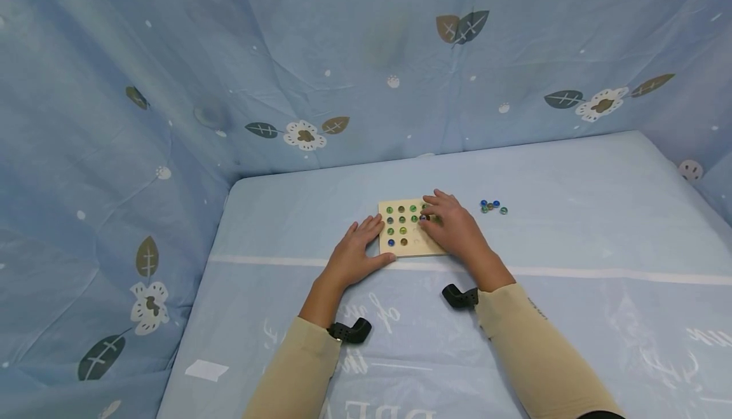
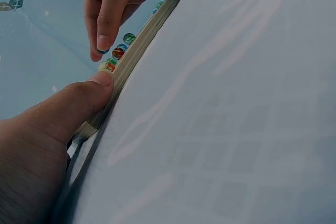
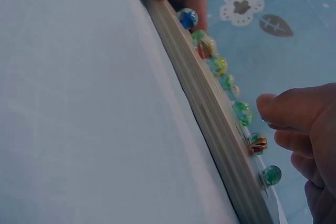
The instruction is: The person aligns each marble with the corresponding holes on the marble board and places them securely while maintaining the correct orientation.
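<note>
A pale wooden board (image 1: 420,247) with rows of round hollows lies flat, marbles sitting in many of them. My left hand (image 1: 356,255) rests against its left side, fingers straight along the edge and thumb pressed on the front left corner. Over the right part of the board, my right hand (image 1: 455,227) pinches a dark blue marble (image 2: 103,51) between thumb and fingertips, just above the seated marbles. The right wrist view shows a row of seated glass marbles (image 3: 242,113) along the board. The right hand covers the board's far right part in the head view.
Several loose marbles (image 1: 496,204) lie in a small group right of the board. The table has a light blue cloth (image 1: 572,215) with a white stripe. Patterned blue fabric (image 1: 366,56) hangs behind and at the left. A white patch (image 1: 206,370) shows near the front left.
</note>
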Demonstrator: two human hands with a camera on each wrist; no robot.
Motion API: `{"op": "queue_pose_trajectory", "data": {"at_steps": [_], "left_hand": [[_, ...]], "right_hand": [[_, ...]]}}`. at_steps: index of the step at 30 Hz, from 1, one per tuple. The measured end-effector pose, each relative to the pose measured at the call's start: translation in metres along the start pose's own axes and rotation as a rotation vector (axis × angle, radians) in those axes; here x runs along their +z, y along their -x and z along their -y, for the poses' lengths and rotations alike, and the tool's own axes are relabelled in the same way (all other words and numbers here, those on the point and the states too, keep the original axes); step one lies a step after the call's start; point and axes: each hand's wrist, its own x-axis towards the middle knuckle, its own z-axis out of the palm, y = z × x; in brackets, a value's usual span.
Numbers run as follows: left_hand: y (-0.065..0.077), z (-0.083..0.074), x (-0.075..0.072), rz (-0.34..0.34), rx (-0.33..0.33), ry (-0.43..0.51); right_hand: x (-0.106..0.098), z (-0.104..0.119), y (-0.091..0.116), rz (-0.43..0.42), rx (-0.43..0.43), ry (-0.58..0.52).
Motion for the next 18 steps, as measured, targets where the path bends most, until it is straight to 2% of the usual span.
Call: {"op": "queue_pose_trajectory", "data": {"at_steps": [12,18], "left_hand": [[0.0006,-0.0005,-0.0007,0.000,0.001,0.012],[0.0004,0.0003,0.0001,-0.002,0.001,0.009]], "right_hand": [[0.0050,0.0052,0.0011,0.056,-0.085,0.048],[0.0064,0.0059,0.0018,0.065,-0.076,0.053]]}}
